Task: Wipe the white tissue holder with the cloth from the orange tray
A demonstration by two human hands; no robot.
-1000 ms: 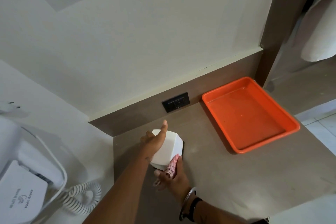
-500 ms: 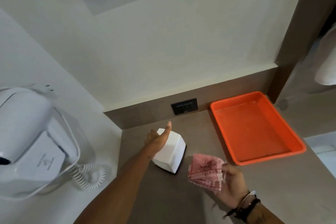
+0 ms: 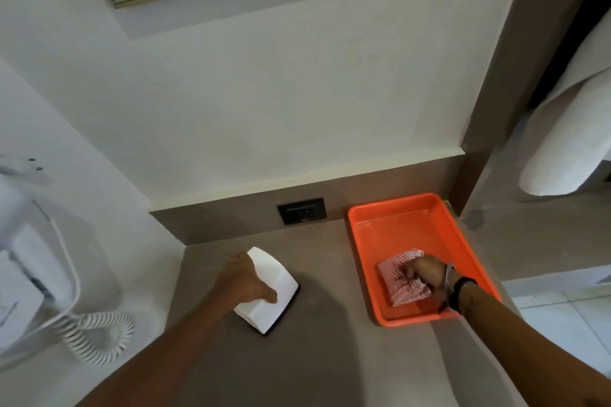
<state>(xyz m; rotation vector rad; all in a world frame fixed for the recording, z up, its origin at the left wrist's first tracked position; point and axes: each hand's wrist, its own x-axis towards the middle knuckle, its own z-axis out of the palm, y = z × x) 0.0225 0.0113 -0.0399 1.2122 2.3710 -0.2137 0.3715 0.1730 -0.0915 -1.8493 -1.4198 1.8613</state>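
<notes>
Cloth (image 3: 401,281) lay bunched in the tray (image 3: 463,241) under my right hand (image 3: 425,273), fingers closed on it; my left hand (image 3: 243,282) gripped the holder (image 3: 269,287), well apart leftward.

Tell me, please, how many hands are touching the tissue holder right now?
1. The left hand rests on the tissue holder on the counter. The right hand is apart from it, on the cloth in the tray.

White tissue holder (image 3: 268,291): angular, on a dark base, standing on the brown counter. Red-and-white checked cloth (image 3: 401,281): crumpled, lying inside the orange tray (image 3: 370,243).
</notes>
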